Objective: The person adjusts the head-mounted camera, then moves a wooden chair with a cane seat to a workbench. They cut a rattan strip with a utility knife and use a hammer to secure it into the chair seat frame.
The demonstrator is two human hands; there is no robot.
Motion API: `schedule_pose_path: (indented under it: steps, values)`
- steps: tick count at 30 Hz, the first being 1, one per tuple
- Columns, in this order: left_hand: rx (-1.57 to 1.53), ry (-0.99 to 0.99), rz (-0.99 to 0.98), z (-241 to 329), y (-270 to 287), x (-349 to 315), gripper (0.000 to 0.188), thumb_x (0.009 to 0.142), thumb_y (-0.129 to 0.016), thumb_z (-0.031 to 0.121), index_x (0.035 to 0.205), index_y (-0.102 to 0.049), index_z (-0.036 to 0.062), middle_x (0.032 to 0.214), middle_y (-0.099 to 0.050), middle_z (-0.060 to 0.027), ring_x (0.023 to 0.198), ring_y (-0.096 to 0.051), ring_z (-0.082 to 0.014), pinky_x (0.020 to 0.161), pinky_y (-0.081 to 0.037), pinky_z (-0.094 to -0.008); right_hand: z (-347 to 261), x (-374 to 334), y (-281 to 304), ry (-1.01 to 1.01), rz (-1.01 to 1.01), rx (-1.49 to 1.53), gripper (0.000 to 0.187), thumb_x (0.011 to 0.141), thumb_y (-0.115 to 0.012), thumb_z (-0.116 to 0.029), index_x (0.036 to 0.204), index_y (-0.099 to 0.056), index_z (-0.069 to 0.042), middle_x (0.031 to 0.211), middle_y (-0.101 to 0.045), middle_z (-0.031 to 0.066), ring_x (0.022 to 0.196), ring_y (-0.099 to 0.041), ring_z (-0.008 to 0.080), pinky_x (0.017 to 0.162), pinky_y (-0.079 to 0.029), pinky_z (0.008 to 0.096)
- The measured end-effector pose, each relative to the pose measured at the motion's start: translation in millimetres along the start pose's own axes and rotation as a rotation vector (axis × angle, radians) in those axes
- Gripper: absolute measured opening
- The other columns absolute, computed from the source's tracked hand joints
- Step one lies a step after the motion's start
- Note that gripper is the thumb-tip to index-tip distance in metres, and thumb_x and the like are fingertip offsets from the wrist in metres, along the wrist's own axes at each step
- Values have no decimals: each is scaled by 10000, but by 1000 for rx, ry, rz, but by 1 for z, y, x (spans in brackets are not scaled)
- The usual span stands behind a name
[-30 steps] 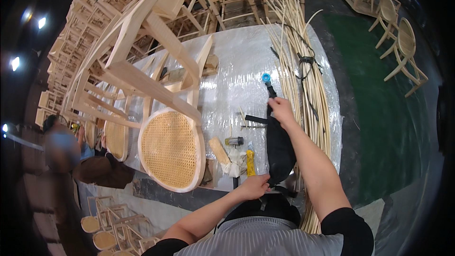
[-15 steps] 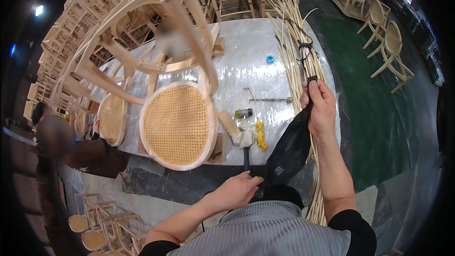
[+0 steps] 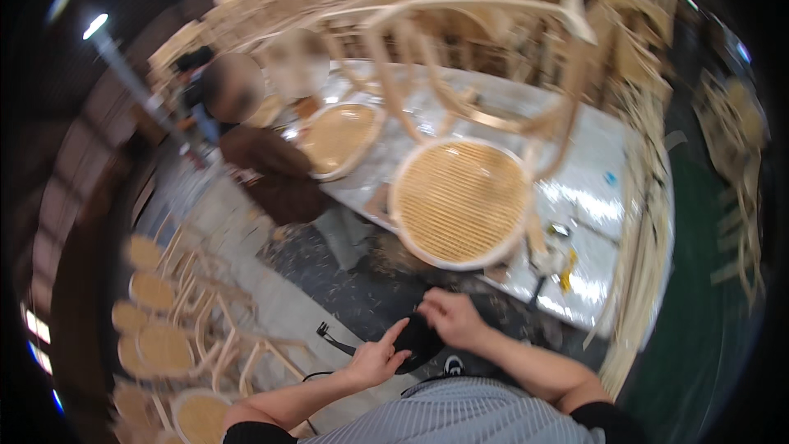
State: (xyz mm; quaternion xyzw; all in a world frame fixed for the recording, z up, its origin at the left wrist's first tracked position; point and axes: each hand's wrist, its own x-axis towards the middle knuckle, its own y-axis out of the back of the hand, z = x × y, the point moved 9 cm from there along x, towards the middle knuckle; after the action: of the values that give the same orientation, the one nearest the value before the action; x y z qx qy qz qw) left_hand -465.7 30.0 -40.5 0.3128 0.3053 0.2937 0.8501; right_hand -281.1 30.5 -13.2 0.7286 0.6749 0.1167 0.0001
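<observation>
A black fabric piece [image 3: 421, 344], mesh in the earlier frame, is bunched up in front of my waist; I cannot make out its exact kind. My left hand [image 3: 378, 360] grips its left side, index finger stretched along it. At its upper right, my right hand [image 3: 450, 317] is closed with fingers curled on the edge. A black strap with a buckle [image 3: 333, 339] sticks out left of my left hand. Beyond my hands, a wooden chair with a round cane seat [image 3: 462, 201] lies tipped at the table's edge.
The plastic-covered table [image 3: 596, 279] holds a yellow tool [image 3: 567, 270], a blue ring [image 3: 610, 178] and long cane strips [image 3: 641, 222]. A co-worker in brown [image 3: 271, 168] stands at left by another cane seat [image 3: 341, 140]. Several chairs [image 3: 164, 345] stand at lower left; stacked frames fill the back.
My view has swung left, away from the table. My right hand has come down from the cane strips to beside my left hand, and the stretched black fabric is now bunched between them.
</observation>
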Motion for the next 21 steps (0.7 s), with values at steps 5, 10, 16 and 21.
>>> schedule_pose_path:
  steps: [5, 10, 16, 21]
  values:
    - [-20, 138, 52, -92, -29, -47, 541, 975, -683, 319, 1429, -487, 101, 873, -701, -188, 827, -711, -415, 725, -544, -497, -23, -17, -161, 510, -543, -266, 106, 882, -745, -185, 951, -703, -117, 1070, -612, 95, 1037, -598, 337, 835, -485, 457]
    - [-385, 382, 548, -126, -19, -132, 337, 952, -700, 231, 1225, -609, 57, 1160, -695, -196, 1081, -701, -368, 886, -545, -457, -36, -43, -232, 599, -851, -361, 116, 844, -775, -205, 945, -739, -163, 1097, -595, 61, 1079, -570, 302, 873, -437, 452]
    - [-531, 47, 604, -140, -36, -150, 236, 1041, -584, 146, 1237, -676, 54, 1032, -712, -110, 1006, -682, -216, 899, -520, -371, -30, -54, -263, 445, -1104, -167, 252, 949, -718, -184, 1200, -733, -169, 1046, -634, 67, 980, -632, 266, 852, -485, 421]
    - [-680, 427, 511, -175, -47, -182, 295, 1099, -516, 179, 1328, -682, 95, 839, -616, -41, 783, -574, -135, 718, -487, -336, 60, -16, -149, -128, -620, -35, 368, 978, -720, -247, 1323, -709, -120, 1191, -746, 115, 1030, -723, 210, 891, -563, 332]
